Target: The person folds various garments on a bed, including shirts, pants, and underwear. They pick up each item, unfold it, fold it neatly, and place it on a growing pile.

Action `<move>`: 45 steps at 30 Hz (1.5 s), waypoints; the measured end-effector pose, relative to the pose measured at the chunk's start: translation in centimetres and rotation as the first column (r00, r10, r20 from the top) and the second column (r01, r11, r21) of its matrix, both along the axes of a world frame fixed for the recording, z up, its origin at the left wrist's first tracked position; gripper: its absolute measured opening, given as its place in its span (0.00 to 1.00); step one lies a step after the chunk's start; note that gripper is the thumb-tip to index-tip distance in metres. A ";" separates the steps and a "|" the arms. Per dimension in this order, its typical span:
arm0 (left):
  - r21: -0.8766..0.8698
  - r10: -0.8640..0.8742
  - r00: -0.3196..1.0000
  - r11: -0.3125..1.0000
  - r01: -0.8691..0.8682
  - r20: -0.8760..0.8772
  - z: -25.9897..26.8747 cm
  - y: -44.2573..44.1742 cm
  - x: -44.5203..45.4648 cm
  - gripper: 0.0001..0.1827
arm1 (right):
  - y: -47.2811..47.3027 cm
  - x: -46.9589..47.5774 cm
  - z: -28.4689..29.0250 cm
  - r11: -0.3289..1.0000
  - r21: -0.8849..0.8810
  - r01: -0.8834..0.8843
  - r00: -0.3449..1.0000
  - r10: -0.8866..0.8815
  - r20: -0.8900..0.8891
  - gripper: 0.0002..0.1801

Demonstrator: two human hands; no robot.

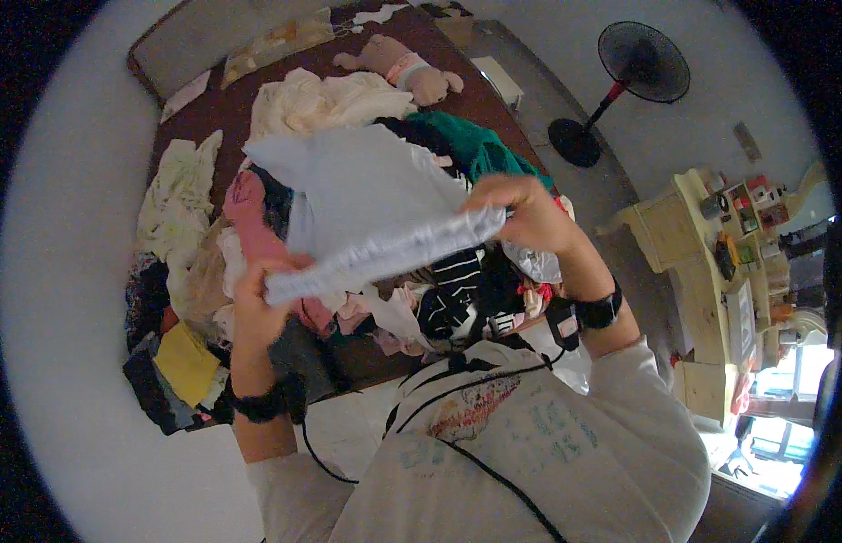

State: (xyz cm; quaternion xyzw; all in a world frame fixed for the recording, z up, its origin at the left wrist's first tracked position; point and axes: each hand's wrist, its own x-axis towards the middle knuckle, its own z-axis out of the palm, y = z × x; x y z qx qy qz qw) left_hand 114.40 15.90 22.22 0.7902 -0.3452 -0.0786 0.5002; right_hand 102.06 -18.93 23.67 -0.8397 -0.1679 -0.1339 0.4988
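A pale blue-white garment (373,183) is stretched between my two hands above a bed heaped with clothes. My left hand (258,305) grips one end of its gathered, waistband-like edge. The other end of that edge is in my right hand (523,214), which is blurred. The cloth spreads away from me and hides part of the heap below. Under and around it lie a pink garment (254,210), a black garment with white stripes (458,271), a green garment (489,146) and a cream cloth (319,102).
A pink plush toy (411,68) lies toward the bed's far end. Folded clothes, one yellow (185,363), are stacked at the left edge near the wall. A black standing fan (601,102) and a cream dresser (699,271) stand on the right. Black cables (502,475) cross my shirt.
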 end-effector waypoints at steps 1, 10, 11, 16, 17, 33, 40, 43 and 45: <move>-0.128 -0.190 0.955 0.978 0.164 -0.227 -1.6 0.2 -0.6 0.12 | -0.1 -0.8 -1.4 0.993 0.067 -0.097 0.975 0.109 -0.196 0.14; 0.211 -0.202 0.880 0.925 0.316 -0.431 -13.9 0.6 -3.8 0.17 | 1.3 -2.7 -13.6 0.959 0.099 -0.265 0.542 0.233 -0.807 0.15; 0.237 -0.170 0.902 0.931 0.279 -0.397 -14.0 0.4 -2.9 0.18 | 0.8 -2.1 -14.1 0.971 0.168 -0.169 0.575 0.236 -0.783 0.15; 0.060 0.072 0.841 0.997 -0.047 -0.536 -13.2 -3.5 4.3 0.21 | -2.2 4.0 -14.9 0.884 0.321 0.340 0.710 -0.018 -0.704 0.13; 0.003 0.075 0.852 0.996 -0.087 -0.518 -13.4 -4.8 6.1 0.21 | -2.6 5.7 -15.2 0.851 0.313 0.421 0.699 -0.085 -0.710 0.15; -0.042 -0.068 -0.086 0.959 -0.279 -0.994 -29.0 -6.1 -4.5 0.26 | 2.4 4.8 -26.8 0.468 0.482 0.741 0.299 0.413 -0.860 0.24; -0.132 -0.414 -0.126 0.541 -0.831 -0.902 -24.8 -8.2 -4.1 0.25 | 6.9 4.8 -20.5 0.460 0.544 0.702 0.111 0.684 -0.721 0.15; -0.137 0.079 0.242 0.641 -0.755 -0.967 -22.1 -4.9 -4.2 0.26 | 9.7 4.0 -19.0 0.645 0.556 0.523 -0.075 0.685 -0.724 0.17; -0.169 0.345 0.687 0.809 -0.563 -0.639 -19.9 -0.1 -5.1 0.26 | 11.0 3.6 -18.6 0.748 0.659 0.079 -0.229 0.657 -0.718 0.22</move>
